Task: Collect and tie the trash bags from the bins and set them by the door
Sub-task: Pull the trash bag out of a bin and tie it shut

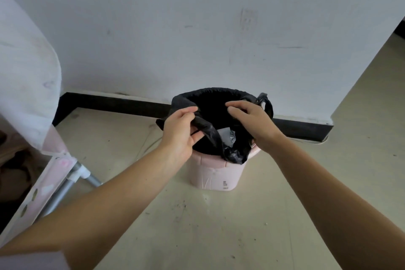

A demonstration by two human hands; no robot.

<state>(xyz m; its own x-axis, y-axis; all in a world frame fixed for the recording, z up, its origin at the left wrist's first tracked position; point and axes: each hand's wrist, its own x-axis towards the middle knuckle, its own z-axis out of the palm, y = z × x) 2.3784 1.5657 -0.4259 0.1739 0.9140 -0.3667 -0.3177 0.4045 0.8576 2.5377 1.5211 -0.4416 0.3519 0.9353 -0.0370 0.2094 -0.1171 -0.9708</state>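
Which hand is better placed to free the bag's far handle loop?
Probably the right hand: that loop hangs just beyond it. The left hand already grips the black bag's near edge.

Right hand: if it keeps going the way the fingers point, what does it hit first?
The right hand points forward-left over the bin's mouth, so probably the black trash bag first, at its far rim or inner lining. The left hand, gripping the bag's near-left edge, sits off that line. Depth is unclear.

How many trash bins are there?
1. A pink bin stands on the floor by the wall, lined with a black bag. The left hand grips the bag. Others may be out of view.
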